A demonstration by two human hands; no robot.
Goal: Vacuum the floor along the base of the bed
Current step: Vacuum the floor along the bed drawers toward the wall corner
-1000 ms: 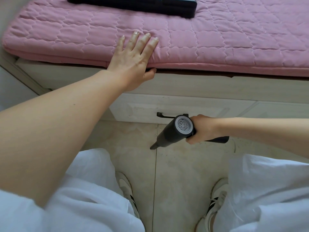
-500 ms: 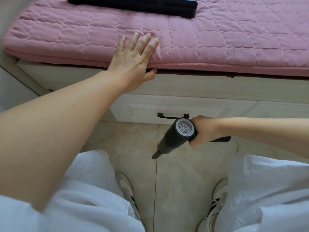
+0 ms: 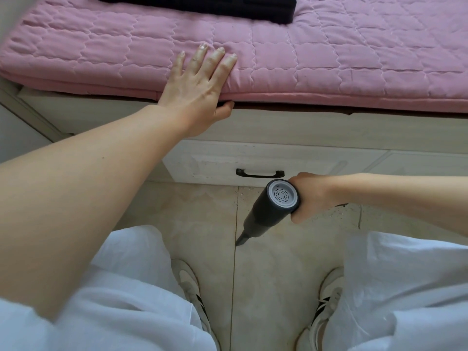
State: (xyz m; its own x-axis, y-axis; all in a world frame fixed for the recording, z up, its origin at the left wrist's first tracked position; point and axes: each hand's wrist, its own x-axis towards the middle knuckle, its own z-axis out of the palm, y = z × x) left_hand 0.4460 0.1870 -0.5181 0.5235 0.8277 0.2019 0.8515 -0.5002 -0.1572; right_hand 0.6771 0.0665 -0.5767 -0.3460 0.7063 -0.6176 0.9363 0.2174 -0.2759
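Right hand (image 3: 310,198) grips the handheld vacuum (image 3: 272,209), long axis steep, nozzle pointing down-left at the floor tiles (image 3: 278,274); left hand (image 3: 197,89) flat on the bed (image 3: 354,59).

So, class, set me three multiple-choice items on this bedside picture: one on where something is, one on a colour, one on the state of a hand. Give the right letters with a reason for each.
1. Where does the nozzle of the handheld vacuum point?
A. at the floor tile joint between the shoes
B. onto the mattress
C. into an open drawer

2. What colour is the quilted mattress cover?
A. blue
B. pink
C. green

3. What is the left hand doing?
A. gripping the drawer handle
B. hanging in the air
C. resting flat on the mattress edge, fingers straight

Answers:
1 A: the dark nozzle tip comes down by the grout line in the floor.
2 B: the cover is plainly pink.
3 C: its fingers lie spread on the cover, thumb under the edge, while the right hand grips the vacuum.
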